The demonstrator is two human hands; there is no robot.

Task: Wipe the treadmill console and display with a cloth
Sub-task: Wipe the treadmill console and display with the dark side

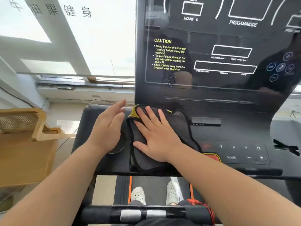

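A dark grey cloth with a yellow edge lies spread on the left part of the black treadmill console, just below the glossy display panel. My right hand lies flat on the cloth, fingers spread and pointing up-left, pressing it onto the console. My left hand hovers open beside the cloth, over the console's round cup holder, palm turned toward the cloth and holding nothing. The display shows a yellow caution text and white outlined boxes.
Buttons marked 3, 6, 9, 12, MODE, minus and plus sit right of the cloth, beside a red stop key. A front handlebar with a red safety cord crosses below. A wooden chair stands left; windows behind.
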